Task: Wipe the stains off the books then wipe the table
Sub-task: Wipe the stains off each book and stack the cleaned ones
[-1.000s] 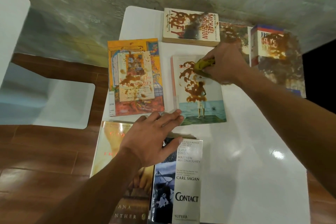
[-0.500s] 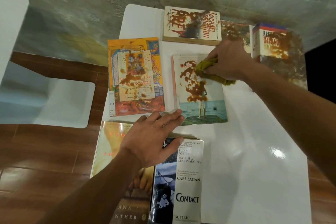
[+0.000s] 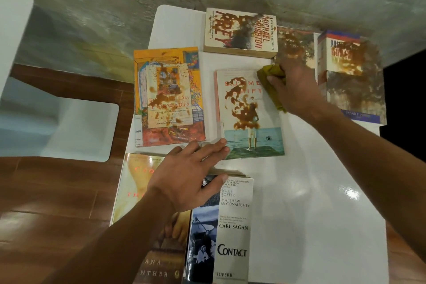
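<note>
From the head view, the right hand point(image 3: 297, 90) grips a yellow-green cloth point(image 3: 272, 83) at the top right corner of the brown-stained seaside book point(image 3: 250, 113), mid-table toward the far edge. The left hand point(image 3: 186, 175), fingers flat, presses that book's near left corner on the white table point(image 3: 311, 203).

Seven books lie flat on the table point(image 3: 311, 191). The middle book point(image 3: 250, 120) has one book point(image 3: 169, 97) to its left and a paperback point(image 3: 239, 32) behind it. Right of the paperback lie two more books point(image 3: 297, 46) point(image 3: 352, 80). Two books point(image 3: 143, 203) point(image 3: 226, 233) sit side by side at the near edge.

The right hand point(image 3: 297, 90) presses a cloth point(image 3: 272, 83) onto the middle book's far right corner; the left hand point(image 3: 186, 180) rests flat across its near left corner.
</note>
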`<state>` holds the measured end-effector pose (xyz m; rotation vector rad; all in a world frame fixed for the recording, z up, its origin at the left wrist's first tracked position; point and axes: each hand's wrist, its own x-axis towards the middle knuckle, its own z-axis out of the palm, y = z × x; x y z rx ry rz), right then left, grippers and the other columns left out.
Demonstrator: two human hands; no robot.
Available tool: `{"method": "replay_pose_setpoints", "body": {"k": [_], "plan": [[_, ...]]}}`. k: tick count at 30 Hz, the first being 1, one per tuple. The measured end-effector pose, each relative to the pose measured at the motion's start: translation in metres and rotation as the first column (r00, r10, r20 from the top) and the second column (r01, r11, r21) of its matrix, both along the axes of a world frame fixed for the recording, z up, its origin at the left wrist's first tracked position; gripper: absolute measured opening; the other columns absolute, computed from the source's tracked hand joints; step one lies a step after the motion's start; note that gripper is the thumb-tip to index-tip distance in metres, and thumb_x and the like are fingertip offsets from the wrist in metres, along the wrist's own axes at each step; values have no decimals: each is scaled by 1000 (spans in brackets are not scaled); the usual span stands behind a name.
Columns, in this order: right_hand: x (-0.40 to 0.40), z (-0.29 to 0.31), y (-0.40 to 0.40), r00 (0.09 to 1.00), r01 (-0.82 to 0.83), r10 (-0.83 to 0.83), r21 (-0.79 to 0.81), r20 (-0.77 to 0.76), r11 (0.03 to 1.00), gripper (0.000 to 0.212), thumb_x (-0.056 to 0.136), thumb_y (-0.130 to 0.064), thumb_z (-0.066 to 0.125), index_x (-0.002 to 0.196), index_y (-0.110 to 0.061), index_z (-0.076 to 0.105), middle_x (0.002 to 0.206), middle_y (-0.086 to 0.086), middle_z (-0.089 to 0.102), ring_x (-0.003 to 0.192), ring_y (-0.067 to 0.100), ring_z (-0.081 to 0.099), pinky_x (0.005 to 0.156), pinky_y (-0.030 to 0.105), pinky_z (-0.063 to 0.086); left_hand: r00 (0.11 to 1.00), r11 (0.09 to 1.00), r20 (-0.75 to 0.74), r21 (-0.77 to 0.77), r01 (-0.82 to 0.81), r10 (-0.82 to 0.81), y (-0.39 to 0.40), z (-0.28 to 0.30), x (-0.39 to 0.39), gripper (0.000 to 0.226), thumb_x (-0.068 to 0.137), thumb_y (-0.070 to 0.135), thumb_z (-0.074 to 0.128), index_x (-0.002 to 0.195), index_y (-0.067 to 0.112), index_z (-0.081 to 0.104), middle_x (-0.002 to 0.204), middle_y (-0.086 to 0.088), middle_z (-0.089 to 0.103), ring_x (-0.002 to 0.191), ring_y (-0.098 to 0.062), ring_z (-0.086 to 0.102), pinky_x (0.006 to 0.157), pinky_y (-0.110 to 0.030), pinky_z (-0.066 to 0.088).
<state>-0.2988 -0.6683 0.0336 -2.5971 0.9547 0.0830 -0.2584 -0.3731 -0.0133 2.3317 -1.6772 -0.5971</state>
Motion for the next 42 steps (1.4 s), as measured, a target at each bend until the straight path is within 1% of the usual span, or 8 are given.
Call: {"method": "replay_pose_setpoints", "body": {"k": [5, 8, 11, 18, 23, 27, 37, 42], "plan": [[12, -9, 16, 999, -14, 13, -36, -32, 999, 29, 101, -27, 51, 113, -2, 61, 125, 20, 52, 107, 30, 53, 88, 31, 41, 1000, 1000, 0, -2, 8, -8, 1, -1, 4, 63, 99, 64, 23, 153, 35, 38, 159, 18, 33, 117, -15, 55, 89, -37, 53], [19, -14, 17, 995, -98, 96, -50, -32, 994, 25, 95, -33, 62, 97, -8, 65, 106, 13, 56, 88, 25, 56, 72, 29, 47, 1000, 1000, 1, -11, 1, -1, 1, -1, 7, 62, 99, 63, 24, 151, 34, 40, 159, 18, 34, 115, -15, 55, 88, -36, 53], [25, -14, 7, 999, 12, -14, -51, -45, 999, 26, 94, -36, 62, 81, -14, 55, 89, 6, 55, 70, 16, 51, 54, 20, 32, 1000, 1000, 0, -18, -1, 1, 3, -1, 10, 62, 99, 63, 25, 151, 35, 42, 158, 18, 35, 113, -14, 55, 86, -36, 52], [33, -10, 8, 998, -59, 59, 16, -24, 998, 22, 95, -30, 62, 83, -11, 62, 90, 0, 49, 69, 7, 43, 56, 12, 26, 999, 999, -17, -26, -27, 27, 5, -1, 11, 61, 98, 63, 27, 149, 35, 44, 156, 19, 38, 112, -14, 57, 84, -36, 53], [34, -17, 12, 994, -113, 113, 1, -5, 994, 25, 94, -31, 64, 80, -11, 62, 94, 7, 55, 83, 21, 52, 69, 27, 39, 999, 1000, -29, -15, -19, 19, 3, 2, 12, 63, 98, 65, 23, 150, 34, 43, 157, 19, 37, 113, -14, 56, 85, -36, 53], [37, -13, 10, 994, -107, 107, -22, 8, 994, 25, 94, -31, 64, 77, -14, 59, 88, 3, 52, 78, 17, 49, 61, 25, 36, 999, 1000, -34, -2, -16, 16, 3, 1, 13, 63, 98, 65, 22, 151, 36, 42, 158, 20, 34, 115, -13, 54, 87, -35, 52], [48, -17, 10, 974, -221, 216, -72, -63, 973, 29, 93, -36, 64, 95, -8, 70, 98, 6, 57, 88, 19, 50, 75, 29, 42, 999, 1000, -45, 22, -3, 4, 4, 3, 12, 66, 97, 66, 17, 153, 36, 38, 160, 21, 28, 120, -13, 52, 92, -36, 50], [54, -15, 6, 977, -200, 195, -61, -83, 978, 28, 92, -38, 65, 101, -13, 70, 101, 4, 58, 90, 17, 50, 73, 22, 36, 999, 999, -41, 35, 8, -6, 3, 3, 12, 67, 97, 66, 16, 154, 36, 36, 161, 21, 27, 123, -14, 50, 94, -36, 49]]}}
